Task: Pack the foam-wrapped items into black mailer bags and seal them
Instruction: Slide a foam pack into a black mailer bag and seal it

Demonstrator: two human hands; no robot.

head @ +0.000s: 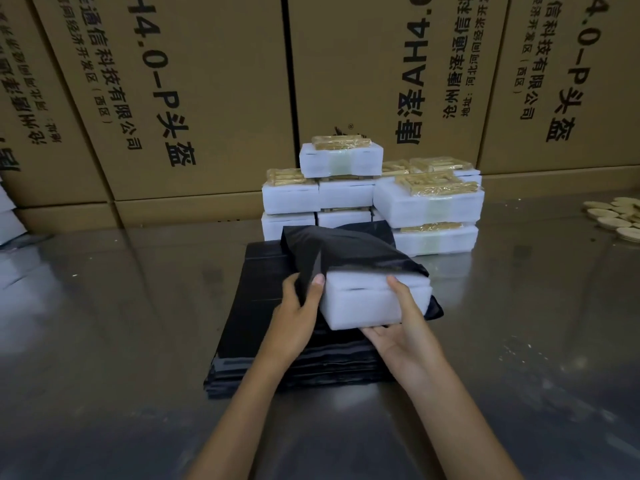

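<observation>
A white foam-wrapped item (pixel 363 303) sits halfway inside a black mailer bag (pixel 349 251); its near end sticks out of the bag's mouth. My left hand (pixel 298 313) grips the left edge of the bag's opening, thumb on top. My right hand (pixel 398 323) holds the foam item from below and at its right side. Both rest over a flat stack of black mailer bags (pixel 256 327) on the steel table. Behind stands a pile of several foam-wrapped items (pixel 426 206), some topped with gold-coloured packets.
The reflective steel table (pixel 121 323) stretches left and right. Tall cardboard boxes (pixel 207 98) wall off the back. Pale oval pieces (pixel 620 216) lie at the far right edge. White foam (pixel 8 220) shows at the left edge.
</observation>
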